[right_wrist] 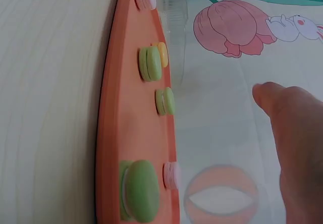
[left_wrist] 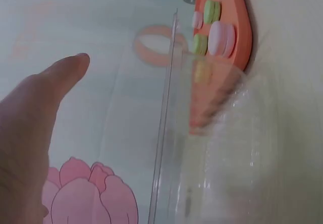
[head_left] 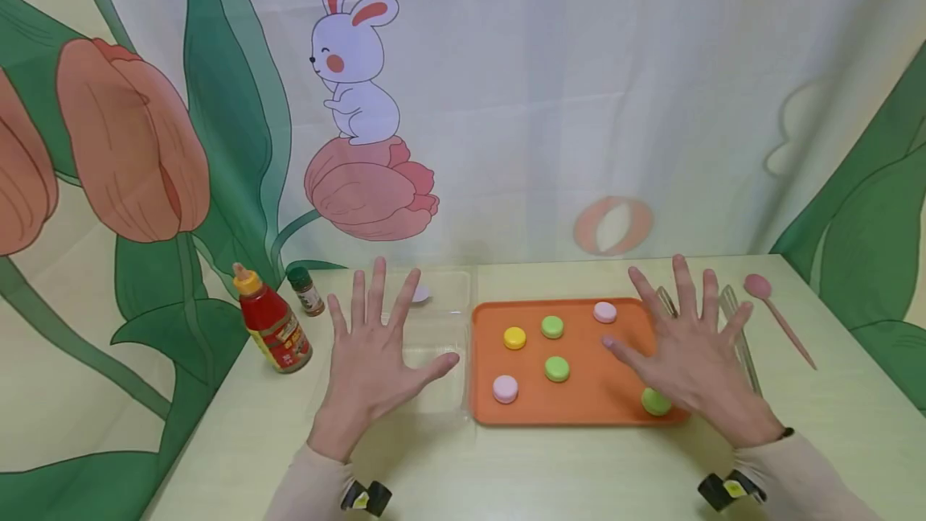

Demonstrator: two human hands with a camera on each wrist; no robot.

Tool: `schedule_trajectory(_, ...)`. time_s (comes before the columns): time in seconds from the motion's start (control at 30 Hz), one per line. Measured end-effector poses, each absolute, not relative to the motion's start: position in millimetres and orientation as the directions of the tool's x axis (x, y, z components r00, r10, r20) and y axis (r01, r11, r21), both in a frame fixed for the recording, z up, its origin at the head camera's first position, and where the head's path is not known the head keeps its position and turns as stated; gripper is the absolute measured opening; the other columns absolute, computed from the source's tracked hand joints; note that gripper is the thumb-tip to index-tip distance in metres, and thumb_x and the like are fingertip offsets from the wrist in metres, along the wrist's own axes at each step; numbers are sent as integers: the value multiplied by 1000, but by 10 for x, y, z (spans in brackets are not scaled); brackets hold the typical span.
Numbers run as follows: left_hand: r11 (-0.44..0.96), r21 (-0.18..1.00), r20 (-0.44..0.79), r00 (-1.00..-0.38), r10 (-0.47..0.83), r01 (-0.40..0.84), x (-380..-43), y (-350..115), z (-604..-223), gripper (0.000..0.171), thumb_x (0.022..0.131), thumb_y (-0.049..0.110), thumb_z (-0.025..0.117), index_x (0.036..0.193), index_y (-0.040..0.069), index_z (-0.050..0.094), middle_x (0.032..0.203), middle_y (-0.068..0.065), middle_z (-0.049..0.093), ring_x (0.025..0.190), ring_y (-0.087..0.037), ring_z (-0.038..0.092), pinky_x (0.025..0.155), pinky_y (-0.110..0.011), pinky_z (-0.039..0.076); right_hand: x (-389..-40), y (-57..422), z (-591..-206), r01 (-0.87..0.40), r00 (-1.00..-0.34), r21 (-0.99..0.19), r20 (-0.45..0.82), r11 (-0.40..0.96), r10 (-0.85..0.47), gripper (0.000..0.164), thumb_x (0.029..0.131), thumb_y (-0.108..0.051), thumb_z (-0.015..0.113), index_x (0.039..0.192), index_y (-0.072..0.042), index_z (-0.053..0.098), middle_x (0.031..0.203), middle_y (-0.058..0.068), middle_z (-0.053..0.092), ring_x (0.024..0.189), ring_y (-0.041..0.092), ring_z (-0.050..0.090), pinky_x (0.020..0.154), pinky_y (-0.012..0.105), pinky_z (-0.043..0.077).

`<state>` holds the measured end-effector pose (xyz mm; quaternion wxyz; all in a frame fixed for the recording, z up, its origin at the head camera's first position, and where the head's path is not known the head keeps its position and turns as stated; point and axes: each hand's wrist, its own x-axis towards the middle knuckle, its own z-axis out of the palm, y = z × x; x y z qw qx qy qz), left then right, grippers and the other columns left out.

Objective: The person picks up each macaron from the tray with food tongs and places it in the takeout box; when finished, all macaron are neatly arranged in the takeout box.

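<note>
Plainly, both hands have their fingers released, straight and spread wide. The left hand [head_left: 379,360] is over a clear, thin-walled plastic container [head_left: 443,332] with moulded compartments, left of the tabletop's [head_left: 579,465] middle. The right hand [head_left: 696,364] is over the right end of an orange rectangular tray [head_left: 600,416] with rounded corners and a raised rim, just beside the container.

On the tray sit six round macarons with smooth domed shells: a yellow one [head_left: 515,338] towards the far left corner, a pink one [head_left: 506,389] by the near left corner, two green ones left of centre, another pink one [head_left: 604,312] along the far edge, and a third green one [head_left: 657,401] by the near right corner.

Near the tabletop's left edge stand a glossy red squeeze bottle [head_left: 278,328] with a yellow cap and a small green-capped jar [head_left: 307,294]. Towards the right edge lie a slim silvery metal utensil [head_left: 750,368], partly hidden, and a pink spoon [head_left: 777,316].
</note>
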<state>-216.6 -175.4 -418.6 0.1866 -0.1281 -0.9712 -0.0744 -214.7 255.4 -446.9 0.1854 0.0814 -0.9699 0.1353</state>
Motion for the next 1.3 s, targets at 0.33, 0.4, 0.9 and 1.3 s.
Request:
schedule_trajectory(0.33,926,264,510,-854,103,269,-2121,-2133,-4208,109,87,73,78,175,25,36,184,-18,22,162,-47,36,120,-79,42,-2101,2859,-4465,-144,-882,-377,468,915,54,98,96,-61,77,173,-20,32,169,36,19,141,67,31,88,82,43)
schedule_trajectory(0.4,915,304,508,-858,81,266,-2091,-2212,-4234,104,88,68,81,173,24,40,181,-18,29,158,-47,41,113,-79,48,-2085,2932,-4500,-142,-873,-418,480,897,86,98,96,-56,80,171,-16,32,163,37,24,137,67,34,88,82,42)
schedule_trajectory(0.9,724,652,403,-912,-78,227,-1859,-2684,-4667,82,95,38,86,166,21,49,171,-11,46,153,-37,46,118,-74,47,-2007,3336,-4924,-103,-872,-560,449,822,197,95,97,-39,81,163,8,32,145,46,39,134,62,33,100,76,34)
schedule_trajectory(1.3,645,761,162,-983,-84,70,-1823,-2766,-4887,95,97,42,87,174,22,35,175,-18,40,160,-44,41,127,-69,39,-1937,3407,-5127,4,-909,-573,339,819,241,105,99,-48,80,163,17,27,138,47,40,122,62,38,94,75,39)
